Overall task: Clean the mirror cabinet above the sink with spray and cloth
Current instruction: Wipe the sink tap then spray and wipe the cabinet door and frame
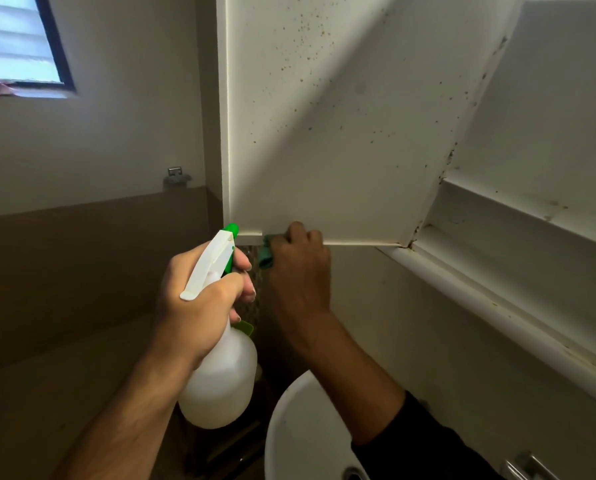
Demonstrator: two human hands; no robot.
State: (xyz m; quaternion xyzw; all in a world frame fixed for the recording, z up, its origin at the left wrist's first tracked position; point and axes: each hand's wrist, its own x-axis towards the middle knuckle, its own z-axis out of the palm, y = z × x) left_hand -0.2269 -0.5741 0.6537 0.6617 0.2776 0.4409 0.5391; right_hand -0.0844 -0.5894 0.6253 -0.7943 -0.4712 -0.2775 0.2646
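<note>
The cabinet door (324, 133) hangs open, its white inner face speckled with brown spots. My right hand (298, 271) presses a green cloth (266, 254) against the door's bottom edge near its left corner; most of the cloth is hidden under the fingers. My left hand (199, 303) grips a white spray bottle (220, 379) by the neck, a finger on the trigger, its green nozzle (232, 229) just left of the door's lower corner. The open cabinet interior (549, 133) with white shelves lies to the right, dark grime along its hinge edge.
A white round sink (307, 431) sits below the hands. A window with blinds (16, 43) is at upper left. A small metal wall fitting (175, 176) sits above the brown tile band. A chrome handle (528, 465) shows at the bottom right.
</note>
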